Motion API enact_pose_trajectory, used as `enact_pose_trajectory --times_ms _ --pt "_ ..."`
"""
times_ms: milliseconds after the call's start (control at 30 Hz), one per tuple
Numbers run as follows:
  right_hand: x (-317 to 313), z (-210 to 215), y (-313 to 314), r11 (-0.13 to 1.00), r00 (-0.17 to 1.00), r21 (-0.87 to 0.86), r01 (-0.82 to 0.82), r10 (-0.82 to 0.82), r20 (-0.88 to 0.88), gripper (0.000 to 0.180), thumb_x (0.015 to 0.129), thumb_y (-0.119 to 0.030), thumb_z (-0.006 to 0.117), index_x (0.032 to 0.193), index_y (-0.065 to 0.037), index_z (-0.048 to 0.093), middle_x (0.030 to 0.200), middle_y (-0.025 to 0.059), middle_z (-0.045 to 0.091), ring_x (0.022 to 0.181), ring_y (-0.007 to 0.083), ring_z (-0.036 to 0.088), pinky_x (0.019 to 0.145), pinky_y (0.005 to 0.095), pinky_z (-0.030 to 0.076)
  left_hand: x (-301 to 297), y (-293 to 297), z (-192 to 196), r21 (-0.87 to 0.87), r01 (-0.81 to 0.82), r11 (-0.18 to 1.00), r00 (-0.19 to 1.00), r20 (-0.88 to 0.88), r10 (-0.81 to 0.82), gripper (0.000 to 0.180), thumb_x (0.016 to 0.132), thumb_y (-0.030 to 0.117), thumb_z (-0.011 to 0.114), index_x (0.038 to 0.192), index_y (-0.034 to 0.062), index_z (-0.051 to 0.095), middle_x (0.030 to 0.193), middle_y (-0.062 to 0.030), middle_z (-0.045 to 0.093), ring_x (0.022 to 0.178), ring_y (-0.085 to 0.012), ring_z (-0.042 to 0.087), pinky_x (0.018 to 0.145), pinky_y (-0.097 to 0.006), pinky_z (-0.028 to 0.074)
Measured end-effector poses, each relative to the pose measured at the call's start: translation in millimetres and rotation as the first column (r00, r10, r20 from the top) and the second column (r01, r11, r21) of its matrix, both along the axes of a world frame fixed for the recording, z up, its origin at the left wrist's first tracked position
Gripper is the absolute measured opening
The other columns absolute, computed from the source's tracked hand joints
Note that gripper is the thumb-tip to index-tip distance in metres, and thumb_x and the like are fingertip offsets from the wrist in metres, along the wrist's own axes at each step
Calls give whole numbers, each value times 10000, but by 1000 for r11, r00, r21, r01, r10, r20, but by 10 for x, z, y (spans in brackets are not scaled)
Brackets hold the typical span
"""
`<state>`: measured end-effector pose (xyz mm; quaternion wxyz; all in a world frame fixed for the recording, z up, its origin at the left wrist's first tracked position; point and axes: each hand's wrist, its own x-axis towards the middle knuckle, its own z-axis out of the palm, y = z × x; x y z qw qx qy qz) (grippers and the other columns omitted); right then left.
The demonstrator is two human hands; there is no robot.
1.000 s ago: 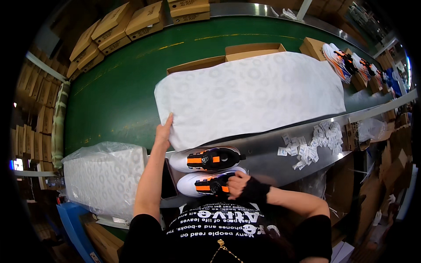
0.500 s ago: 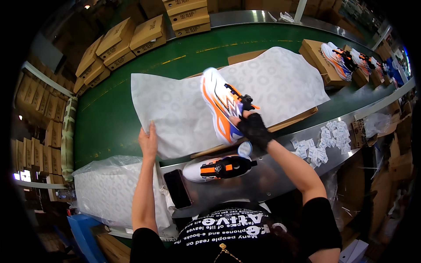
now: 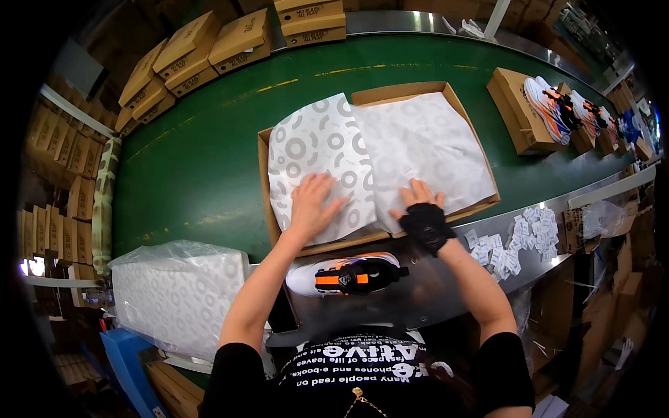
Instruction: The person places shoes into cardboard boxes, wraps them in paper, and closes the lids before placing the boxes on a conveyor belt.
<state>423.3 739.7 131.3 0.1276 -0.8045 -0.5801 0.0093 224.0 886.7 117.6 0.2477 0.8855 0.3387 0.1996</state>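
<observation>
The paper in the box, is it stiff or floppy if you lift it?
Probably floppy: the paper drapes over the box edges, creased. Likely light too; the left hand and right hand press it flat. It may tear easily, looking thin.

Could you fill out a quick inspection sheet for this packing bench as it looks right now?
Surface: green conveyor belt; steel ledge in front.
Job's things: open cardboard box lined with patterned tissue paper; one white-and-orange shoe on the ledge.
Clutter: small paper tags; wrapped tissue stack.
Grippers: left hand and gloved right hand flat on the tissue.
Cables: nothing seen.
Surroundings: stacked boxes; more shoes on boxes.
</observation>
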Motion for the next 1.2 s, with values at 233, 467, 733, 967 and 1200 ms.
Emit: enact_pose_trajectory --times_ms 233,467,733,967,1200 --pt "48 304 -665 803 972 584 -123 215 -90 253 685 -101 629 908 -6 556 880 136 575 833 293 551 701 359 425 55 -103 -12 155 44 987 819 -571 53 475 672 414 646 1024 101 589 1189 -185 425 1175 -363 308 935 -583 172" --pt "-234 -442 -1111 978 200 -142 154 -172 -965 298 810 -203 565 1029 -5 531 869 74 584 759 172 574 635 269 456 -543 -646 310 -308 94 947 995 57 -80 538 617 324 738 1044 58 548 1020 -148 547 962 -289 530 810 -356 420" --pt "-518 225 -557 970 -149 16 -243 -21 -989 553 769 -224 607 1235 -21 390 837 27 531 664 73 481 604 212 418 -961 -1139 402 -644 -8 765 943 250 220 499 579 121 772 997 10 523 915 -76 597 826 -168 570 728 -286 449" --pt "-495 491 -515 933 -92 184 -311 163 -982 441 776 -117 618 1177 -22 459 857 28 533 770 86 513 702 216 432 -851 -577 663 -709 -35 705 713 476 514 513 655 159 746 1055 2 468 963 -63 558 831 -120 538 742 -255 445" --pt "-286 134 -789 981 -8 -38 -191 -40 -999 385 784 -108 603 1136 -7 482 880 39 568 789 98 535 697 219 438 -73 194 102 -942 95 320 542 319 778 462 783 347 620 1051 -10 503 983 -79 569 854 -171 560 711 -323 471"
